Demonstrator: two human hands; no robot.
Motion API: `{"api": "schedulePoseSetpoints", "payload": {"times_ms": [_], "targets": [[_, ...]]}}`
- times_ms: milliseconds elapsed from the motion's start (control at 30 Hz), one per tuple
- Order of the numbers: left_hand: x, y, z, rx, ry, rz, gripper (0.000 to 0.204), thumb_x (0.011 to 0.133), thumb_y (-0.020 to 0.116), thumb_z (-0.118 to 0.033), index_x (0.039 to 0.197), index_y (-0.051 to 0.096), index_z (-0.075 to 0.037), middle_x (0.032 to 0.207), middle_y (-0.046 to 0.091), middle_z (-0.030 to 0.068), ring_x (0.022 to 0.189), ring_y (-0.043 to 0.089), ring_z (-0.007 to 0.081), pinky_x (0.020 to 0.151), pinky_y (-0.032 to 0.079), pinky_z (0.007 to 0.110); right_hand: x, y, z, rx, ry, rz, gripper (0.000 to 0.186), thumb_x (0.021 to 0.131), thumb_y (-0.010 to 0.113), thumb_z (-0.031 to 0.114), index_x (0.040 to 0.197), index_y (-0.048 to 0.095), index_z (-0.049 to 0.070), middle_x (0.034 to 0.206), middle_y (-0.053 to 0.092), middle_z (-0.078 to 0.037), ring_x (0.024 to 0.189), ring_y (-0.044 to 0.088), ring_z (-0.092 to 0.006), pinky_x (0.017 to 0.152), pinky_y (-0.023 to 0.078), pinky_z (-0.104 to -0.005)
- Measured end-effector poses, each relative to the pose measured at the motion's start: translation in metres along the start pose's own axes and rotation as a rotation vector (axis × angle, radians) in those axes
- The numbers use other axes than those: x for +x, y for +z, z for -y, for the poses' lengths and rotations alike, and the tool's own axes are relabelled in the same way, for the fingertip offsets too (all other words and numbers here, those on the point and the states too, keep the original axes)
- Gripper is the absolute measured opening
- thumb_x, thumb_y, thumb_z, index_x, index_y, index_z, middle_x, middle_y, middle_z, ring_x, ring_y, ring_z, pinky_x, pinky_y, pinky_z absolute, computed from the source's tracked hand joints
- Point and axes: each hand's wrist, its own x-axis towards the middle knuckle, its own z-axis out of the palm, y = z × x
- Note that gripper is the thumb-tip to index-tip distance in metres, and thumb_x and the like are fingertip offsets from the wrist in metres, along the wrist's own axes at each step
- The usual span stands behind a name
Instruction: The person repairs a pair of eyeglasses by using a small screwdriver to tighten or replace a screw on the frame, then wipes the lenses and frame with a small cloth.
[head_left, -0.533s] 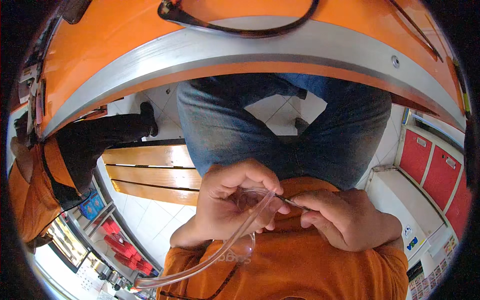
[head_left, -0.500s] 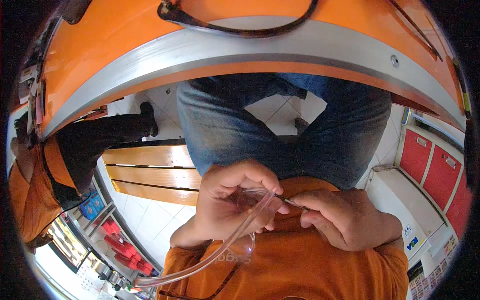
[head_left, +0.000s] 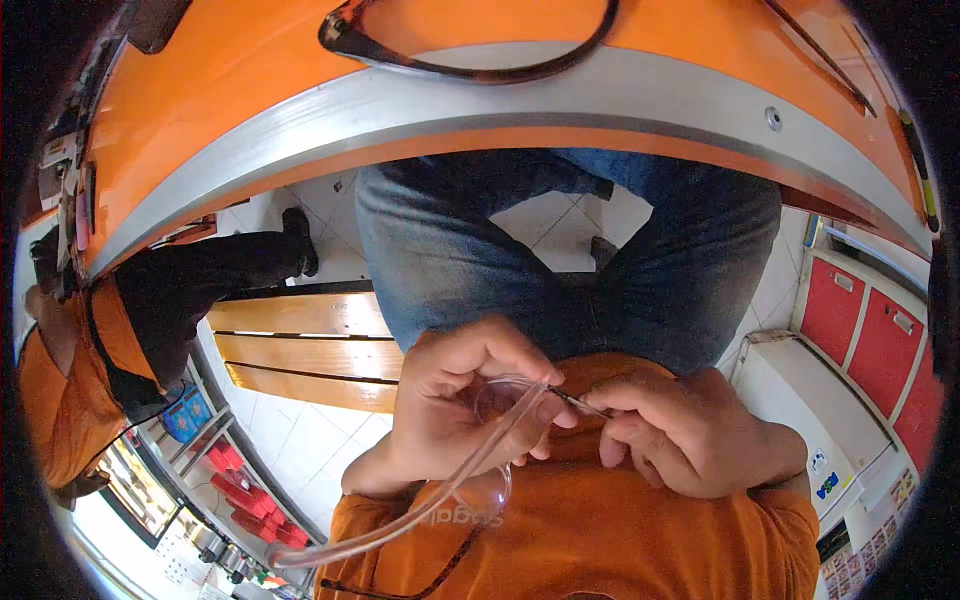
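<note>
My left hand is closed round a pair of eyeglasses with a clear, pinkish frame. One transparent temple sticks out toward the lower left, and a clear lens shows below my fingers. Opposite it, my right hand pinches a thin dark rod, whose tip reaches the frame at my left fingertips. Most of the rod is hidden in my fingers, so its exact kind cannot be made out. A dark speckled strip like a temple shows low against my orange shirt.
Ahead is an orange table with a metal edge; dark tortoiseshell glasses lie on it. A wooden slatted bench is at left, beside another person's dark-trousered leg. Red drawers and a white cabinet stand at right.
My right fingers have shifted slightly round the thin rod, the lower ones loosening a little. The clear temple tilts slightly differently. The table appears moved a little to the left in view.
</note>
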Motion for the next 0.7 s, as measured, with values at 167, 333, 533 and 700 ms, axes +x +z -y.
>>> {"api": "schedulePoseSetpoints", "payload": {"times_ms": [167,333,533,700], "targets": [[-0.005,-0.004,0.007,0.083,0.002,0.025,0.013,0.087,0.063,0.006,0.099,0.057,0.005,0.089,0.066,0.0133,0.078,0.07,0.015,0.057,0.057,0.023,-0.003,-0.012,0.01,0.537,0.455,0.168,0.025,0.104,0.037,0.016,0.118,0.048,-0.001,0.068,0.064,-0.011,0.044,0.052,-0.0082,0.039,0.039,-0.0216],[-0.005,-0.006,0.011,-0.047,0.006,0.04,0.014,0.088,0.062,0.007,0.101,0.058,0.004,0.086,0.068,0.0139,0.078,0.07,0.0156,0.058,0.058,0.023,0.001,-0.017,0.016,0.928,0.706,0.21,0.03,0.105,0.036,0.022,0.119,0.048,-0.001,0.067,0.061,-0.012,0.039,0.042,-0.007,0.036,0.032,-0.0206],[-0.005,-0.005,0.007,0.074,0.053,0.063,0.016,0.088,0.061,0.008,0.103,0.058,0.003,0.086,0.069,0.0145,0.078,0.07,0.0156,0.06,0.058,0.024,0.002,-0.019,0.021,0.787,0.689,0.207,0.026,0.104,0.04,0.018,0.119,0.049,-0.002,0.068,0.061,-0.012,0.039,0.041,-0.0072,0.036,0.032,-0.021],[-0.007,0.001,-0.001,0.089,-0.027,0.027,0.016,0.088,0.06,0.009,0.103,0.057,0.004,0.088,0.069,0.0157,0.077,0.07,0.0158,0.062,0.059,0.024,0.002,-0.02,0.02,0.835,0.721,0.224,0.024,0.103,0.042,0.015,0.12,0.05,0.0,0.069,0.062,-0.011,0.04,0.042,-0.0065,0.036,0.033,-0.0215]]}}
